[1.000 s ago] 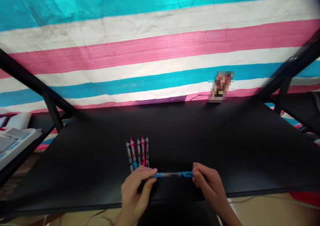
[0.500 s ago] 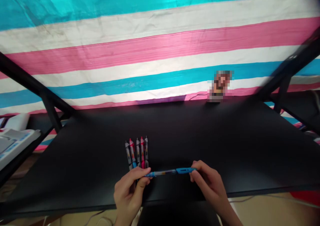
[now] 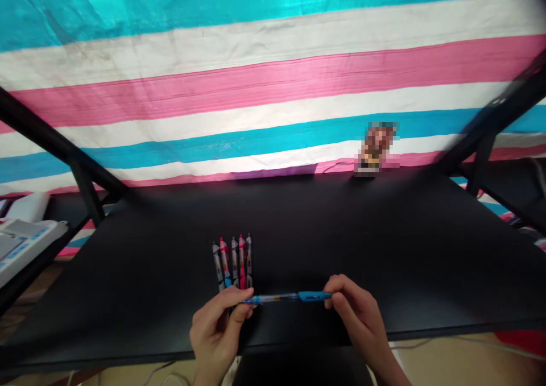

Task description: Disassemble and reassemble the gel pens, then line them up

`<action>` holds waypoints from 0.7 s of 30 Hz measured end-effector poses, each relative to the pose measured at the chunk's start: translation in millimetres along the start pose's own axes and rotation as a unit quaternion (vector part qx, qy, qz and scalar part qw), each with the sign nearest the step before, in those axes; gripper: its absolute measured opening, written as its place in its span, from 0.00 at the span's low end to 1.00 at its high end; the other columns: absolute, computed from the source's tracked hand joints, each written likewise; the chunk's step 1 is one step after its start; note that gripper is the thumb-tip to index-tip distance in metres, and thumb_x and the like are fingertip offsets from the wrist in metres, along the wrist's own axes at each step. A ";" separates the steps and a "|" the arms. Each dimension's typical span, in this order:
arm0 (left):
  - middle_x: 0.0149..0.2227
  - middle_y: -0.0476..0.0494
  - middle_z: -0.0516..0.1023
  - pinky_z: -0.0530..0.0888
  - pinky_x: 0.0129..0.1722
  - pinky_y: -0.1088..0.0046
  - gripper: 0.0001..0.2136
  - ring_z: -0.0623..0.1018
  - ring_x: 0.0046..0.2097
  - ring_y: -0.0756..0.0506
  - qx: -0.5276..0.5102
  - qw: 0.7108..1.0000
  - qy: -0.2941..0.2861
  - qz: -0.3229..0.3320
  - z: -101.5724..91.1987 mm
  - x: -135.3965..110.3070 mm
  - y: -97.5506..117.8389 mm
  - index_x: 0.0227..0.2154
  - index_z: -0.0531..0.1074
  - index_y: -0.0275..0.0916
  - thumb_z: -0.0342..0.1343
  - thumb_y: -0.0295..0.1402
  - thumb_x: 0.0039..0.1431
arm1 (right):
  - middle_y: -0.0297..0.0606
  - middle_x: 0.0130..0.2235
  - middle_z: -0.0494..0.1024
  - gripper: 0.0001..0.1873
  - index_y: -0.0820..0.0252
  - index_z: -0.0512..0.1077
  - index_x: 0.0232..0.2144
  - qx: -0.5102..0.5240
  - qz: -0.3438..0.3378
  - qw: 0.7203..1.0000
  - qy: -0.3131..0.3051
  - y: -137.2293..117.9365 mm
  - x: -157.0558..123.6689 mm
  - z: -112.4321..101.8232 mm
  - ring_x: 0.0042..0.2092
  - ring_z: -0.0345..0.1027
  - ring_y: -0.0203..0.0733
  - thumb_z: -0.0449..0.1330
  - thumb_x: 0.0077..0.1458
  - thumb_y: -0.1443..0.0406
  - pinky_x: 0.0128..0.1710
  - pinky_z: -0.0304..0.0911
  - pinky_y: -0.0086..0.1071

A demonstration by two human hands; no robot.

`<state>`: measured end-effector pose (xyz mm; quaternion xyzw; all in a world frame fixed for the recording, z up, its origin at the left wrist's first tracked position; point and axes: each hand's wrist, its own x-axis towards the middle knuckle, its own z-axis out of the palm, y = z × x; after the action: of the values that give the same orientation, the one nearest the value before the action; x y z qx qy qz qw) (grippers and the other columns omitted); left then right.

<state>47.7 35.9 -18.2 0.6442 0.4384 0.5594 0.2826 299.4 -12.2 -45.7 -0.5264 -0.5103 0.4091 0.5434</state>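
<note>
The person's left hand (image 3: 217,330) is curled closed around one end of a blue pen (image 3: 288,298), and the right hand (image 3: 356,312) pinches the other end, by its blue clip, between thumb and fingers. The pen lies level across the front of a black desk (image 3: 341,232), held between the hands. Just beyond the left hand sit five pens (image 3: 232,264) side by side, red and grey tips pointing away. Any writing on the pens is too small to read. A striped cloth (image 3: 273,73) hangs behind the desk.
</note>
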 end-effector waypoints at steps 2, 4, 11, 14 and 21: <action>0.27 0.48 0.84 0.79 0.28 0.77 0.07 0.80 0.24 0.50 -0.010 1.000 -0.013 0.007 -0.2 1.1 0.5 0.40 0.87 0.43 0.66 0.29 0.63 | 0.32 0.27 0.66 0.21 0.56 0.68 0.26 -0.001 0.003 1.000 0.001 -0.8 0.5 0.7 0.28 0.58 0.39 0.57 0.71 0.56 0.28 0.53 0.33; 0.27 0.48 0.83 0.79 0.27 0.77 0.06 0.80 0.24 0.50 -0.022 1.000 -0.010 0.003 -0.4 1.6 0.5 0.40 0.87 0.43 0.66 0.29 0.63 | 0.32 0.27 0.66 0.17 0.56 0.71 0.28 0.000 0.006 1.000 0.006 -1.1 0.3 1.2 0.29 0.58 0.39 0.60 0.70 0.57 0.29 0.53 0.33; 0.27 0.48 0.83 0.79 0.28 0.78 0.04 0.80 0.23 0.51 -0.018 0.999 0.011 -0.024 2.8 -3.0 0.1 0.38 0.87 0.44 0.67 0.32 0.62 | 0.32 0.26 0.67 0.21 0.57 0.70 0.25 0.023 0.009 1.000 0.010 -0.2 0.6 1.3 0.28 0.57 0.38 0.59 0.70 0.56 0.27 0.53 0.32; 0.27 0.48 0.83 0.79 0.30 0.77 0.04 0.79 0.24 0.51 -0.024 0.998 0.029 -0.055 5.4 -4.9 2.0 0.37 0.87 0.44 0.68 0.34 0.61 | 0.32 0.27 0.69 0.17 0.57 0.73 0.27 0.044 0.008 0.999 0.024 3.1 1.4 1.5 0.29 0.61 0.38 0.62 0.68 0.58 0.28 0.56 0.31; 0.32 0.44 0.84 0.81 0.29 0.76 0.05 0.80 0.26 0.49 -0.052 0.991 0.063 -0.109 8.0 -7.6 5.4 0.35 0.86 0.39 0.69 0.35 0.59 | 0.35 0.34 0.78 0.03 0.53 0.79 0.39 0.123 -0.003 0.988 0.089 8.4 -1.0 -1.5 0.31 0.71 0.38 0.67 0.65 0.62 0.33 0.68 0.31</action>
<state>56.8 27.8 -18.9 0.5409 0.4928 0.5867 0.3470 301.5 -12.5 -54.0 -0.4879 -0.4073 0.4188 0.6486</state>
